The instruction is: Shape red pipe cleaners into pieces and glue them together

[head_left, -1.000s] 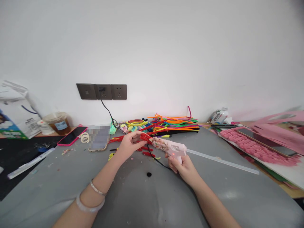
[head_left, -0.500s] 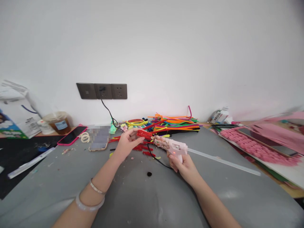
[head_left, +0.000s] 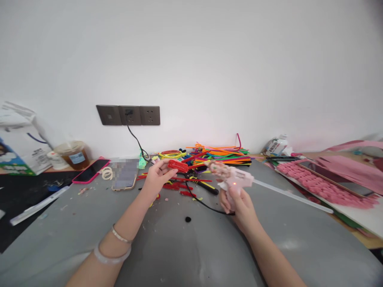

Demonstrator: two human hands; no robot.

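Observation:
Between the fingers of my left hand (head_left: 160, 175) is a small red fuzzy piece (head_left: 178, 166) that looks made of pipe cleaner. My right hand (head_left: 237, 205) is wrapped round the handle of a pale pink hot glue gun (head_left: 241, 178). Its orange light glows, and a long clear glue stick (head_left: 291, 195) sticks out of its back. The crusted nozzle points left, apart from the red piece. Below lie pliers with black and yellow handles (head_left: 206, 186) and short red pipe cleaner pieces (head_left: 176, 186). A black pompom-like disc (head_left: 188, 219) rests nearer me.
Bundles of coloured pipe cleaners (head_left: 223, 153) lie along the wall. The gun's black cord (head_left: 206, 206) crosses the grey table. Two phones (head_left: 91, 171), a drink cup (head_left: 74, 155) and a carton (head_left: 24, 139) stand left. A pink knobbly mat (head_left: 323, 181) and a bottle (head_left: 275, 146) are right.
The glue gun in my right hand has moved right, away from the red piece. My left hand has shifted slightly left with the piece, and the pliers' handles now show.

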